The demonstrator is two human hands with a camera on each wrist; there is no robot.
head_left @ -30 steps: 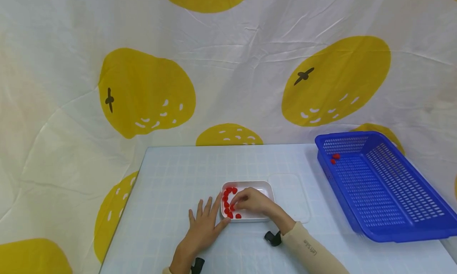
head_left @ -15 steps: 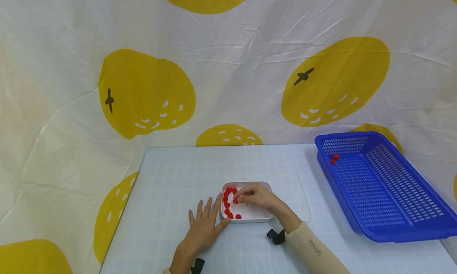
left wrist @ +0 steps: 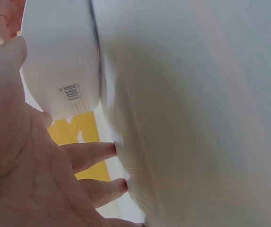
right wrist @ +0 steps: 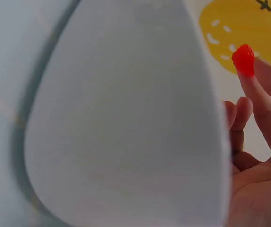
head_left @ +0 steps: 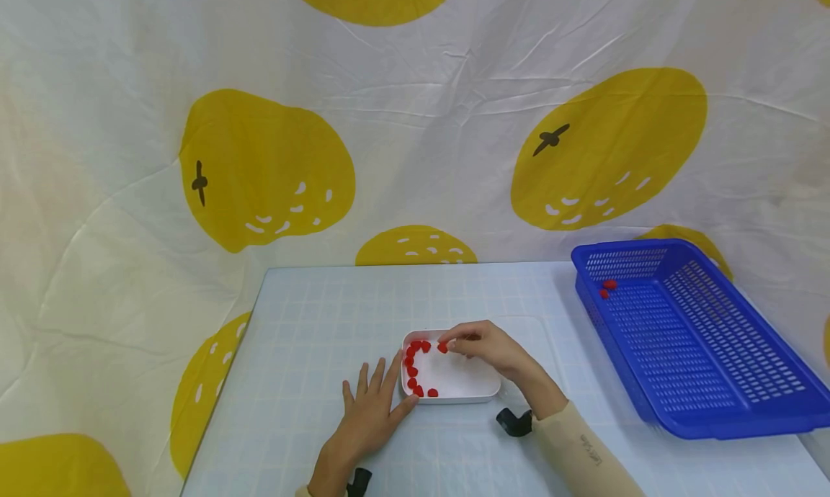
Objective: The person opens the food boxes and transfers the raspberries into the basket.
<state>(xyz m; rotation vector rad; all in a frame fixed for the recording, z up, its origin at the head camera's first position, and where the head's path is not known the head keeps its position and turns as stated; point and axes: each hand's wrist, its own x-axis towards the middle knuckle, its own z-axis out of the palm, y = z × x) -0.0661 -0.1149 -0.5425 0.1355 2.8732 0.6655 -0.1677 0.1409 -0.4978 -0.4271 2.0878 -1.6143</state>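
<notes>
A white rectangular box [head_left: 460,382] holds several small red raspberry-like pieces [head_left: 412,372] along its left side, with one near the front wall. My right hand [head_left: 483,346] pinches a red raspberry-like piece [right wrist: 243,60] between thumb and forefinger, over the back of the box; its other fingers are curled. With fingers spread, my left hand [head_left: 369,414] lies at the box's left end, its thumb and forefinger touching the wall. The left wrist view shows the box's outer wall [left wrist: 60,61] with a barcode beside the palm.
A blue perforated basket [head_left: 655,418] stands at the right of the table [head_left: 311,317], with a few red pieces [head_left: 609,284] in its far left corner. A clear flat lid [head_left: 541,328] lies right of the box. A fruit-patterned cloth [head_left: 421,158] hangs behind.
My right hand has lifted a red piece from the left-middle of the box and carried it back and to the right. My left hand stays in place.
</notes>
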